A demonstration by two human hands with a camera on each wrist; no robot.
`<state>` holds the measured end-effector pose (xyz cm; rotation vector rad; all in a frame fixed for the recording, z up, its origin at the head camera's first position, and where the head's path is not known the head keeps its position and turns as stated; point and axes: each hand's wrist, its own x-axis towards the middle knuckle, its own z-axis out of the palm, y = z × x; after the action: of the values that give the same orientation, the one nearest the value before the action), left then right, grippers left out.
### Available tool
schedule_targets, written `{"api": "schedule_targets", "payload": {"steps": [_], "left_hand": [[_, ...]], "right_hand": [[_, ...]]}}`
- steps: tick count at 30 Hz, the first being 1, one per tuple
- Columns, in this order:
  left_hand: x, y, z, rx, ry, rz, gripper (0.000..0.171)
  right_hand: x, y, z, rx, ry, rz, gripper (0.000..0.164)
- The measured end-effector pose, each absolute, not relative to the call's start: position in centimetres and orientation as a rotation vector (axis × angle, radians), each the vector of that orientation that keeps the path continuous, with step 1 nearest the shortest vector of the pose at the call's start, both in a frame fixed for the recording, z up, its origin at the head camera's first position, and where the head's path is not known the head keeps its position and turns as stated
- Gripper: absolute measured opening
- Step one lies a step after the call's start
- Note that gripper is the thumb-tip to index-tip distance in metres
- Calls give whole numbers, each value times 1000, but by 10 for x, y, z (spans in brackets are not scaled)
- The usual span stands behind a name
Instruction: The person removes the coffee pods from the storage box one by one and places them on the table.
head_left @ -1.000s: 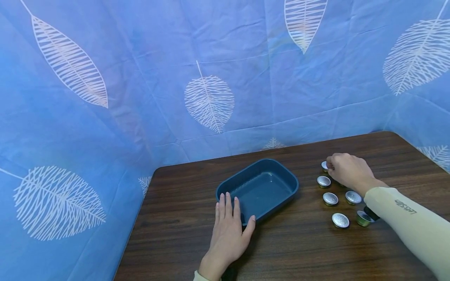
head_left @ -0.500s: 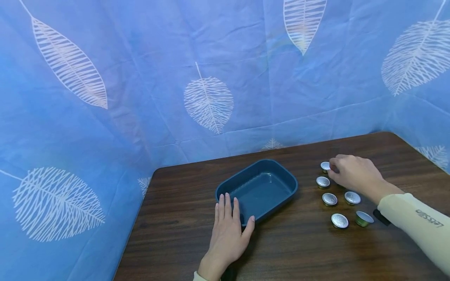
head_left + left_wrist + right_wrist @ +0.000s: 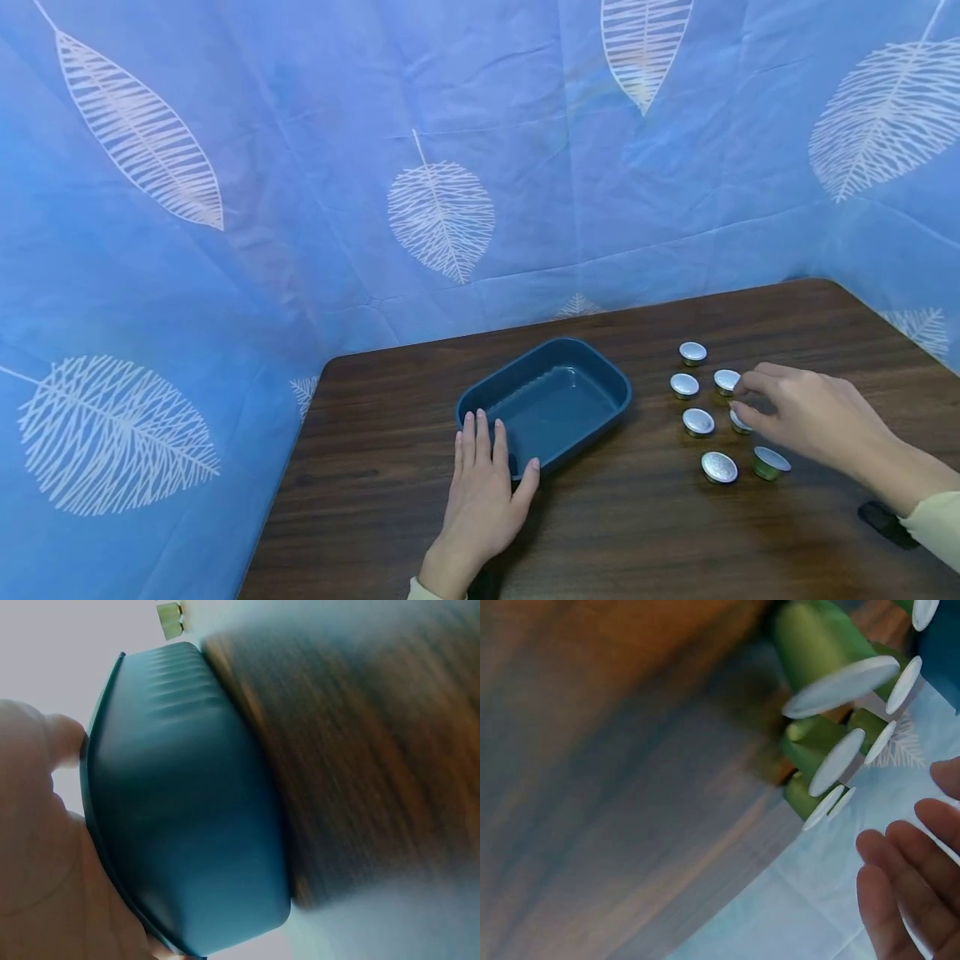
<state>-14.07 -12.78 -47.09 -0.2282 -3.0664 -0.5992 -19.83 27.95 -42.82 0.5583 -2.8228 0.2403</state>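
My left hand (image 3: 483, 508) lies with straight fingers over the near-left rim of a dark blue rectangular tray (image 3: 577, 396). In the left wrist view the tray's outer wall (image 3: 180, 802) faces the camera, with the hand along its rim. My right hand (image 3: 817, 417) hovers over several small green cups with silver foil lids, which look like coffee capsules. Its fingers are loosely bent and hold nothing. The fingertips overlap a capsule (image 3: 739, 422) in the head view, near another capsule (image 3: 726, 381). The right wrist view has the hand (image 3: 915, 870) apart from the green capsules (image 3: 821, 649).
More capsules stand in two rough rows, among them a far one (image 3: 692, 352) and a near one (image 3: 719, 467). One green capsule (image 3: 770, 463) shows its side at the near right. Behind the brown wooden table (image 3: 360, 467) hangs a blue leaf-patterned cloth (image 3: 315, 208).
My right hand has moved back from the far capsules, toward me and to the right, uncovering some of them. The left hand and the tray have stayed in place.
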Motion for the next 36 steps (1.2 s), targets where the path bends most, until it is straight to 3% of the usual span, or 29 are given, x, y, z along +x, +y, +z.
{"api": "schedule_targets", "payload": {"steps": [5,10,20,28,36], "left_hand": [[-141,-130,-471,-209,-3072,-584,81],[-140,-130,-470,-208,-3069,-593,80],[-141,-128,-470,-220,-3061,-577,78],[-142,-126,-471,-210,-3079,-558,78],[-142,-125,-472,-211,-3080,-560,76]], "right_hand": [[-193,284,-433,614,-2844,273,18],[-192,290,-436,760,-2785,240,32],[-190,296,-443,854,-3021,283,42],[-190,294,-447,909,-3118,257,25],[-183,298,-443,782,-3106,173,38]]}}
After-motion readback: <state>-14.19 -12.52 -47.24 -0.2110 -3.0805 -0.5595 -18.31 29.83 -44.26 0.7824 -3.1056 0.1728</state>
